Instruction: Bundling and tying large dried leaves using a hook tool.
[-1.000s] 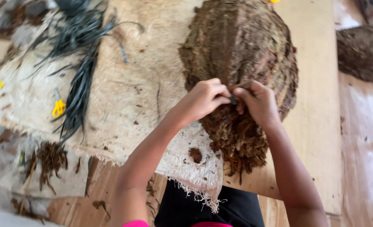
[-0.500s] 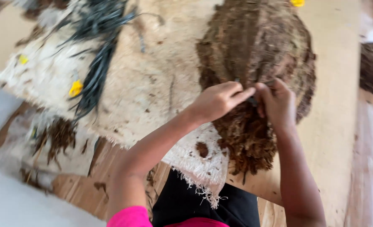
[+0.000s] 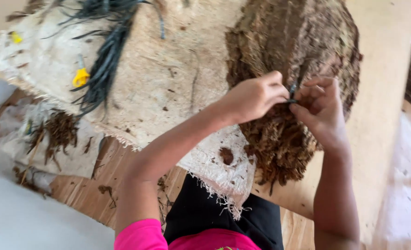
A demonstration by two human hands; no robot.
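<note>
A: Head view: both hands meet on the big mound of brown, dried, shredded-looking leaves [image 3: 288, 60], which lies on a pale, frayed woven sack cloth [image 3: 168, 88] spread over the wooden table [image 3: 381, 139].

B: What are the hands doing?

A: The left hand [image 3: 254, 97] is curled, its fingertips pinching a short dark strip [image 3: 292, 90]. The right hand [image 3: 323, 109] pinches the same strip from the other side, fingers bent close. The two sets of fingertips almost touch.

B: Anything different from a moment ago?

A: The hands sit at about the same spot on the mound as half a second and a second ago, pinched together just as before. The view has shifted more than they have: the bundle now fills the top right, and the strip between the fingers shows a bit more clearly. So the fine fingerwork on that strip looks to be ongoing, not finished.

B: What lies around?

A: A spray of long dark strips [image 3: 106, 51] on the cloth at upper left, with a small yellow plastic piece [image 3: 80, 76] beside it. Loose brown scraps [image 3: 59, 132] lie lower left.
</note>
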